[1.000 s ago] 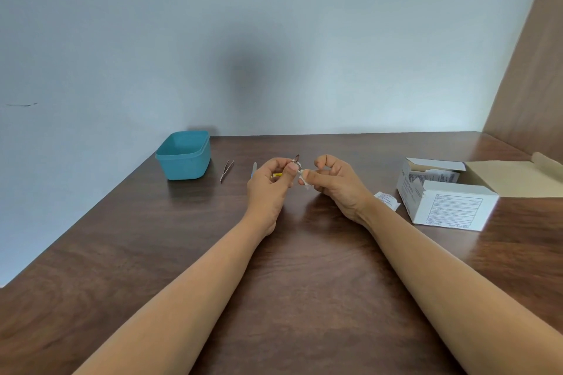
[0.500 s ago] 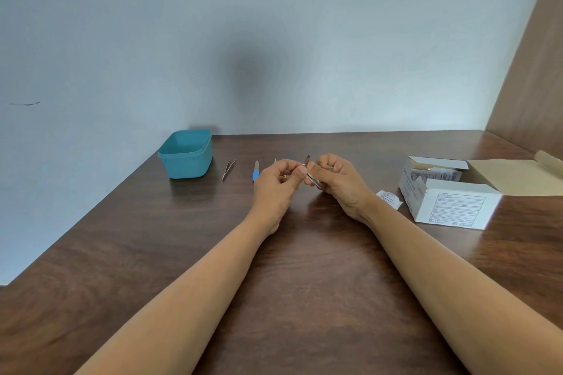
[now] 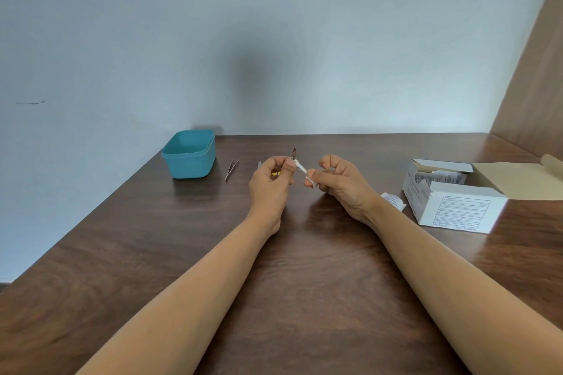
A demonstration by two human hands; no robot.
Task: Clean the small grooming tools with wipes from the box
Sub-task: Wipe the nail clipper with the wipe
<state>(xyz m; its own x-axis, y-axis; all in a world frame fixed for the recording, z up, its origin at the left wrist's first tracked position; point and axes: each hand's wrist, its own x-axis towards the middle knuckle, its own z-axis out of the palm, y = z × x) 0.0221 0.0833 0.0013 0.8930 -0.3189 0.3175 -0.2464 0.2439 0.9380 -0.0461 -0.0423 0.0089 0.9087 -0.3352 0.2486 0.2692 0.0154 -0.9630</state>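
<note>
My left hand (image 3: 271, 183) pinches a small metal grooming tool (image 3: 294, 154) whose dark tip points up above my thumb. My right hand (image 3: 341, 183) holds a white wipe (image 3: 307, 176) wrapped around the tool's lower end, a little apart from the left hand. A pair of tweezers (image 3: 231, 170) lies on the table left of my hands. Another small tool (image 3: 259, 165) peeks out behind my left hand, with something yellow (image 3: 275, 174) under my fingers. The open white box of wipes (image 3: 454, 201) stands at the right.
A teal plastic tub (image 3: 189, 154) sits at the back left by the wall. A torn wipe wrapper (image 3: 393, 200) lies between my right wrist and the box. The box's flap (image 3: 524, 179) spreads toward the wooden side panel at the right.
My right hand has slid the wipe down and to the right along the tool, away from the left hand. The left hand has kept its grip.
</note>
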